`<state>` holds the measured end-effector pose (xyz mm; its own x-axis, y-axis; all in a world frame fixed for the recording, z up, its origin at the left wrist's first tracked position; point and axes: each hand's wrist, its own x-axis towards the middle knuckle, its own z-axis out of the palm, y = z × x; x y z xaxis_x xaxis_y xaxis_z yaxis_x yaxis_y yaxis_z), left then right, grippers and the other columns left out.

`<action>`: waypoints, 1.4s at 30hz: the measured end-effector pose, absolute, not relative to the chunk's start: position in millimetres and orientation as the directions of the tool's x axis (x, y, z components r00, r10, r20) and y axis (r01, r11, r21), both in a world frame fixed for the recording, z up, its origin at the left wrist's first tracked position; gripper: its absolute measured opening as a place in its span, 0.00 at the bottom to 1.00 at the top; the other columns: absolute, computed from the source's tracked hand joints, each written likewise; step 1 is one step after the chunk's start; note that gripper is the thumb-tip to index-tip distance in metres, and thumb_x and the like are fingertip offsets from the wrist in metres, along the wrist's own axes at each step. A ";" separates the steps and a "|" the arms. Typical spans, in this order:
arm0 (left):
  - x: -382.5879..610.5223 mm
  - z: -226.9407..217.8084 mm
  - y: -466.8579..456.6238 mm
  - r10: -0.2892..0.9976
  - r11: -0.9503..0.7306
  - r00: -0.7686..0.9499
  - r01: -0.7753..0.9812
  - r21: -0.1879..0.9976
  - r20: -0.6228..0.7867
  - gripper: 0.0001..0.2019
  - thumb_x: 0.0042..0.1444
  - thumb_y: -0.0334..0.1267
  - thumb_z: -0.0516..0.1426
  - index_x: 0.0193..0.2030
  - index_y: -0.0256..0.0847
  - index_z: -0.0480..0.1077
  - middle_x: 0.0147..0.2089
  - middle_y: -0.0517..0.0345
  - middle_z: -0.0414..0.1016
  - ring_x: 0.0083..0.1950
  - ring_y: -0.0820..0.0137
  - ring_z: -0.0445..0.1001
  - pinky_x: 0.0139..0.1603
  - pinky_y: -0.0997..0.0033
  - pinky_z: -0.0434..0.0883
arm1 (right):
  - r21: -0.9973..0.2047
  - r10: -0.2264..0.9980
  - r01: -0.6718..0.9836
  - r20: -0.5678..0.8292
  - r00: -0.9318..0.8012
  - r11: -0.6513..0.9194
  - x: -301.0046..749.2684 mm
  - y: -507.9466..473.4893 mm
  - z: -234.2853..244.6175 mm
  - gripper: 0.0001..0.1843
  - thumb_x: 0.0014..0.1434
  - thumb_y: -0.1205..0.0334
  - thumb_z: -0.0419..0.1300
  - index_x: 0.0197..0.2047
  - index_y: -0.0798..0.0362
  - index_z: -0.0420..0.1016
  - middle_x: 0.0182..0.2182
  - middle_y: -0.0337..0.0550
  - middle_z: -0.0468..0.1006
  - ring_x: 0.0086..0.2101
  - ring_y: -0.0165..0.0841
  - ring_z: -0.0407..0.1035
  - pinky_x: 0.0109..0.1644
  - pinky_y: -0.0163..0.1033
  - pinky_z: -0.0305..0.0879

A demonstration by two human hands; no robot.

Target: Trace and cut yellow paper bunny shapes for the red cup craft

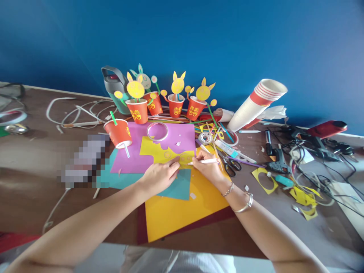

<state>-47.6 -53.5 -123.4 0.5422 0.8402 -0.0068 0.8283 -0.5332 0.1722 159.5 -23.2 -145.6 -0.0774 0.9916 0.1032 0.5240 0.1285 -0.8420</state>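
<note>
My left hand (157, 177) lies on a yellow paper piece (148, 147), fingers stretched out and pressing it down. Circles are drawn on that paper, and its upper edge is cut irregularly. In my right hand (210, 172) is a white pen (209, 161), its tip touching the yellow paper beside the drawn circles. Below lie a purple sheet (131, 161), a teal sheet (182, 185) and a larger orange-yellow sheet (170, 218). A roll of tape (148, 132) rests on the purple sheet. Black-handled scissors (230, 167) lie right of my right hand.
Red paper cups (137, 112) with rabbit-faced paper figures stand along the back by a grey flask (112, 85). One red cup (118, 132) is tipped at left. A tall stack of cups (253, 106) leans at right. Glue guns (280, 163), cables and yellow scraps (264, 181) clutter the right.
</note>
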 end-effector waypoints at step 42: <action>-48.0 -124.4 -52.6 0.835 -0.542 0.550 0.829 0.139 -0.022 0.11 0.66 0.36 0.49 0.47 0.42 0.72 0.64 0.55 0.70 0.37 0.65 0.82 0.29 0.70 0.75 | -0.896 0.993 0.428 0.113 -0.031 0.115 168.7 -22.6 -152.9 0.17 0.53 0.53 0.59 0.20 0.48 0.57 0.16 0.35 0.65 0.19 0.28 0.57 0.22 0.36 0.52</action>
